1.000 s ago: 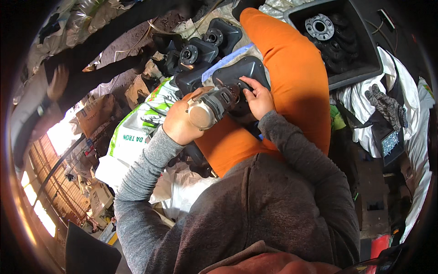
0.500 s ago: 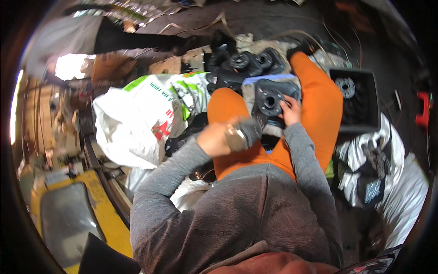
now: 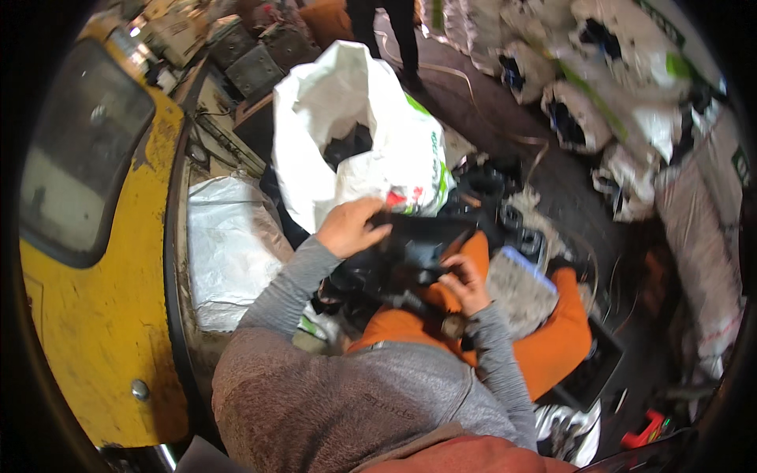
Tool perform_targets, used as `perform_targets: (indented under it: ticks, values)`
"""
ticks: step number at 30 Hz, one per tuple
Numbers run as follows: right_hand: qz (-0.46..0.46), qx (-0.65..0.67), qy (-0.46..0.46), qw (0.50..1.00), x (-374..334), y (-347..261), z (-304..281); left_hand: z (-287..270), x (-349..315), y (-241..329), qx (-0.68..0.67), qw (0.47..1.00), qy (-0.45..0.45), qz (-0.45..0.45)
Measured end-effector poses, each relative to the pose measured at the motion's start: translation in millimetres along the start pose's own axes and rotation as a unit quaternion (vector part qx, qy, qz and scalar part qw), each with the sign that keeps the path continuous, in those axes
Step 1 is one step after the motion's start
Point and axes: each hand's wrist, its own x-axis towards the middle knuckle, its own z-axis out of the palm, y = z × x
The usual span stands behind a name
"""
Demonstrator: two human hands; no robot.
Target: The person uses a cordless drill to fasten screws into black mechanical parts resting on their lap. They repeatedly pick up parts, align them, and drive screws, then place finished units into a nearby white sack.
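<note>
A black molded part (image 3: 422, 236), blurred and hollow-looking, is held over my left thigh. My left hand (image 3: 351, 227) grips its left edge, thumb toward me. At its near right side, the bent fingers of my right hand (image 3: 467, 284) hold it too. Just beyond my left hand stands a large white sack (image 3: 307, 169) with green and red print, its mouth wide open and dark pieces inside. A dark tool with a brownish round end (image 3: 453, 325) lies in my lap; its kind is unclear. A grey pad with a blue edge (image 3: 516, 292) rests between my legs.
More black parts (image 3: 524, 236) lie beyond my legs. A black crate (image 3: 593, 366) sits by my right leg, near a red object (image 3: 645, 430). A yellow panel with a window (image 3: 150, 315) stands at left. Filled sacks (image 3: 576, 118) line the far right; a person's legs (image 3: 386, 31) stand behind the white sack.
The view has turned left. The black flanged part has left the pad, and a black part is now in both hands near the white sack. My left hand has let go of the grey cylindrical tool.
</note>
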Motion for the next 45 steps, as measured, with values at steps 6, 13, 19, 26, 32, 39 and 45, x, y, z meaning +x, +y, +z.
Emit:
perform_targets:
  ticks: [6, 13, 19, 26, 32, 39, 45]
  values:
    - [0.105, -0.303, -0.126, 0.939, 21, 11, 16, -43, -34, -22, 0.226, 0.965, -0.108, -0.073]
    - [0.211, -0.027, 0.055, 0.975, -31, 19, -20, -80, 113, -88, 0.198, 0.963, 0.181, -0.006]
    - [0.098, -0.155, 0.233, 0.955, -102, 21, -48, 89, 201, -174, 0.137, 0.969, 0.035, -0.204]
    - [0.024, -0.111, 0.584, 0.804, -294, -9, -144, 109, 195, -184, 0.226, 0.94, -0.019, -0.254]
    - [0.056, -0.071, 0.744, 0.662, -427, 14, -179, 94, 198, -200, 0.137, 0.955, 0.011, -0.261]
    - [0.074, -0.249, 0.819, 0.511, -448, 27, -187, 70, 225, -287, 0.111, 0.972, 0.049, -0.199]
    - [0.137, -0.261, 0.861, 0.416, -472, 6, -137, -3, 221, -302, 0.078, 0.968, 0.127, -0.201]
